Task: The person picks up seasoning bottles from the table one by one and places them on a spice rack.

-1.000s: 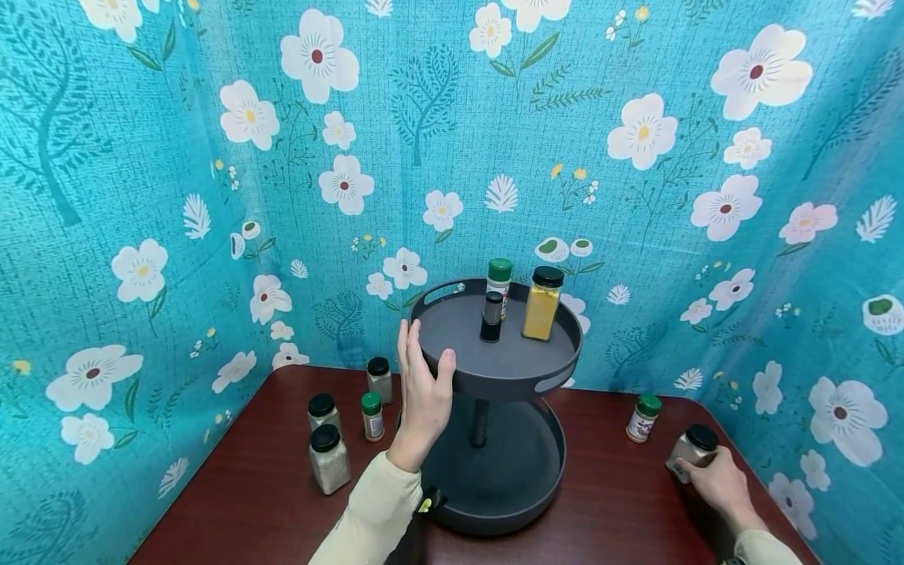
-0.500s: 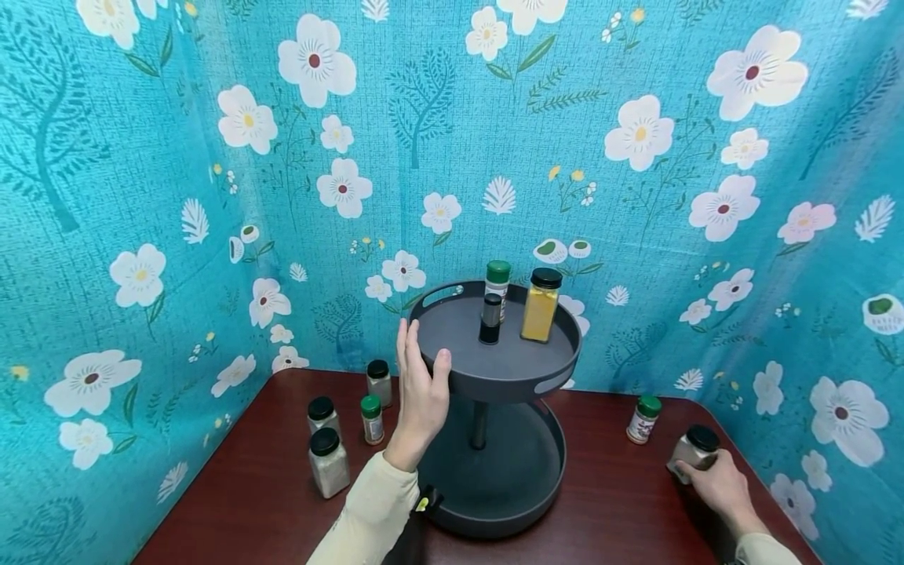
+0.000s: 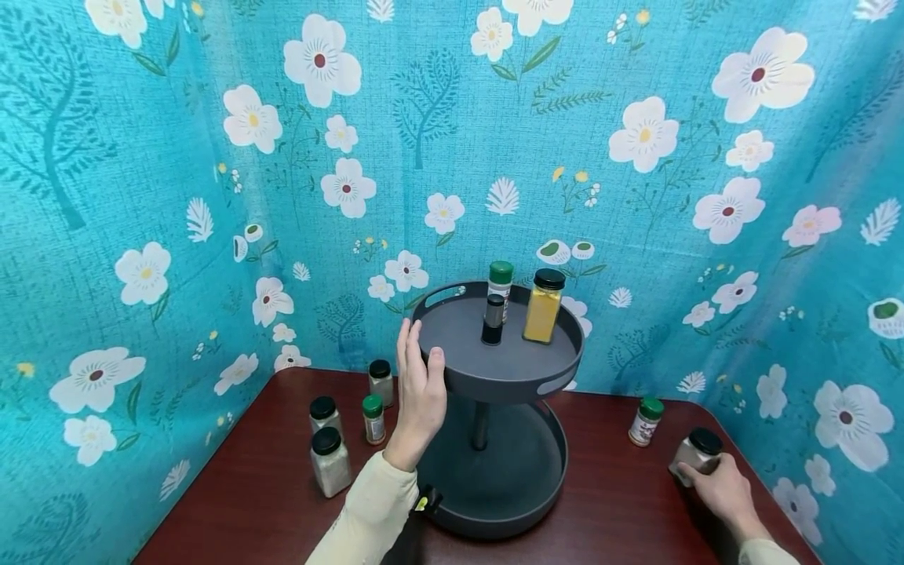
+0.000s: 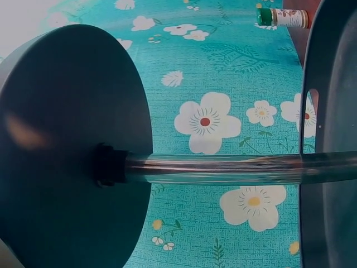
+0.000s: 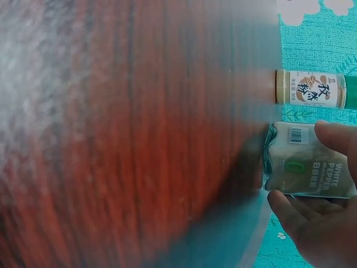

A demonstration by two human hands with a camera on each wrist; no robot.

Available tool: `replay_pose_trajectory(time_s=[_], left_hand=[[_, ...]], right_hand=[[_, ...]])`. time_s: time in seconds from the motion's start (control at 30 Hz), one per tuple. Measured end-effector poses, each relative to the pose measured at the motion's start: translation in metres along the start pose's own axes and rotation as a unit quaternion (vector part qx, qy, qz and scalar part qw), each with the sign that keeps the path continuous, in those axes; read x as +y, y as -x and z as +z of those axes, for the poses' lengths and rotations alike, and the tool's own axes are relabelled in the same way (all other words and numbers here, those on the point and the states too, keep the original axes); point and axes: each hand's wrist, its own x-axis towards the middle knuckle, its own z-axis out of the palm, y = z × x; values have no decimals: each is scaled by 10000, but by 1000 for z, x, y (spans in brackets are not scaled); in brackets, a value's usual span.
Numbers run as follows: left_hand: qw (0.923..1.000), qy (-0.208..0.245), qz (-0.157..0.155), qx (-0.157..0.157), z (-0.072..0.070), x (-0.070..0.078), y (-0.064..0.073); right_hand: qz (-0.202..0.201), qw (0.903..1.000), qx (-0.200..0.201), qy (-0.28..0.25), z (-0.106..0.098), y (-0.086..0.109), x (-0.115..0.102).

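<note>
My right hand [image 3: 725,488] grips a square glass jar of white pepper [image 3: 688,461] with a black lid, at the table's right side. In the right wrist view the thumb and fingers pinch the white pepper jar [image 5: 304,162], its printed label showing. My left hand [image 3: 421,396] lies with straight fingers against the left rim of a dark grey two-tier round stand [image 3: 523,386]. On the upper tier stand a yellow spice jar [image 3: 542,310], a green-capped bottle [image 3: 501,275] and a small black-and-grey bottle [image 3: 493,318]. The left wrist view shows the stand's pole [image 4: 223,168] sideways.
A green-capped cumin shaker [image 3: 643,424] stands just left of the right hand's jar. At the left are a black-lidded jar [image 3: 330,467], two more behind it, and a green-capped shaker [image 3: 373,420]. Floral cloth [image 3: 424,157] hangs around the dark red table [image 3: 240,494].
Hardly anything differs; the head view shifts slightly. My left hand's thumb lies a little nearer its fingers, and my right hand stays on the white pepper jar.
</note>
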Motion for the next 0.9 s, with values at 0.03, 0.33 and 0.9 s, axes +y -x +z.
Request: replay_pose_trajectory(time_s=[0.03, 0.33, 0.9], left_hand=[[10000, 0, -10, 0, 0, 0, 0], [10000, 25, -7, 51, 1, -2, -1], [10000, 84, 41, 1, -1, -3, -2]], right_hand=[[-12, 10000, 15, -10, 0, 1, 0], [-171, 9998, 104, -2, -1, 4, 3], [-564, 9983, 59, 91, -6, 12, 2]])
